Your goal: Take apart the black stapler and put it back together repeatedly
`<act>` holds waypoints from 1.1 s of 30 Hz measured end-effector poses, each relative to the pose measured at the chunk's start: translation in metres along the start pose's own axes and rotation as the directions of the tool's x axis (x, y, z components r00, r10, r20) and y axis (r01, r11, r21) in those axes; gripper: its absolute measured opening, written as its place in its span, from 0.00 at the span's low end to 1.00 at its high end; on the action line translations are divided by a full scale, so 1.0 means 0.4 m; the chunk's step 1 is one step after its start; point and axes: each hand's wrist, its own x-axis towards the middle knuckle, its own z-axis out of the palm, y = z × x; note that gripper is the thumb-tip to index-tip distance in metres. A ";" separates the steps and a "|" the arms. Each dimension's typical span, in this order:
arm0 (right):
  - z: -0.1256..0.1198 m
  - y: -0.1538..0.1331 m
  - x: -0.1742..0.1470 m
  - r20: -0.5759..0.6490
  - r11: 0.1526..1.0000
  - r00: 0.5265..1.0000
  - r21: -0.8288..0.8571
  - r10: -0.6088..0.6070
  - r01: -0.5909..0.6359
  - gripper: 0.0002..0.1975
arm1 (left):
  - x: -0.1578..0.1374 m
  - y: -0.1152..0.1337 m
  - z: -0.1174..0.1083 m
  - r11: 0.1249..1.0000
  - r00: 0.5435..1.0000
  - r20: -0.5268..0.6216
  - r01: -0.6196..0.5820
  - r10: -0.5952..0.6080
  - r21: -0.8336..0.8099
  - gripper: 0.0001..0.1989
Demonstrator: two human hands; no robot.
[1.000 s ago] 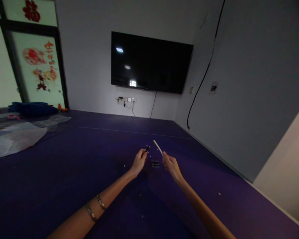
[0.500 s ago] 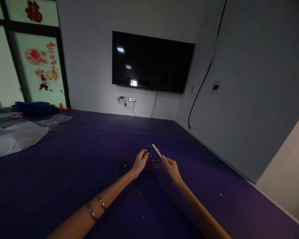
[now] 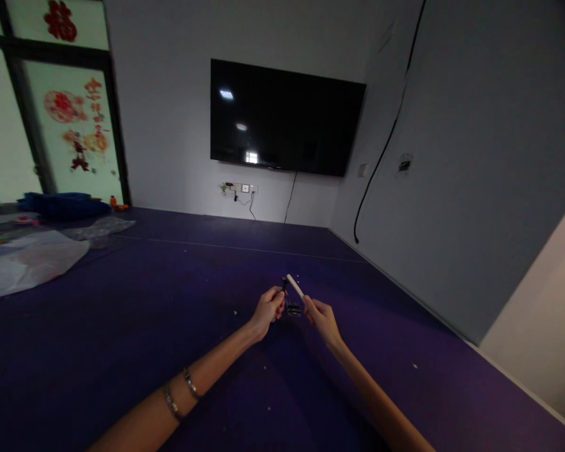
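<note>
My left hand (image 3: 268,309) is closed around a small dark-handled tool (image 3: 285,285); its exact kind is too small to make out. The upper end of that tool is at or very near the tip of a pale, slim stick (image 3: 294,285). My right hand (image 3: 322,319) grips the stick's lower end, and the stick slants up to the left. Between the hands, a small dark case with clear-looking edges (image 3: 293,309) lies on the purple floor (image 3: 207,370). Tiny white bits (image 3: 235,312) are scattered about. Two metal bangles (image 3: 171,402) circle my left forearm.
A large black television (image 3: 287,119) hangs on the far wall above sockets and cords. Down the right wall runs a black cable (image 3: 381,154). Plastic sheeting (image 3: 37,260) and a blue cloth bundle (image 3: 61,204) lie at left, near a glass door (image 3: 75,125).
My left hand has shifted slightly right, and the dark tool stands more upright in it. My right hand and the pale stick have hardly moved.
</note>
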 end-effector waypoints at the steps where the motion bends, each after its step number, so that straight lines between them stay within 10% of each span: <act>1: -0.003 0.005 0.000 -0.006 1.000 1.000 -0.004 -0.001 0.001 0.24 | -0.001 0.002 0.001 0.998 1.000 0.013 0.029 -0.029 -0.048 0.12; 17: -0.018 0.017 -0.005 -0.042 1.000 0.999 -0.016 -0.005 0.004 0.24 | -0.013 0.029 0.005 0.793 0.906 0.349 0.390 -0.240 -0.468 0.06; 33: -0.040 0.024 0.002 -0.087 0.999 0.996 -0.031 0.036 -0.038 0.25 | 0.007 0.036 -0.011 0.900 0.952 0.271 0.237 -0.141 -0.367 0.08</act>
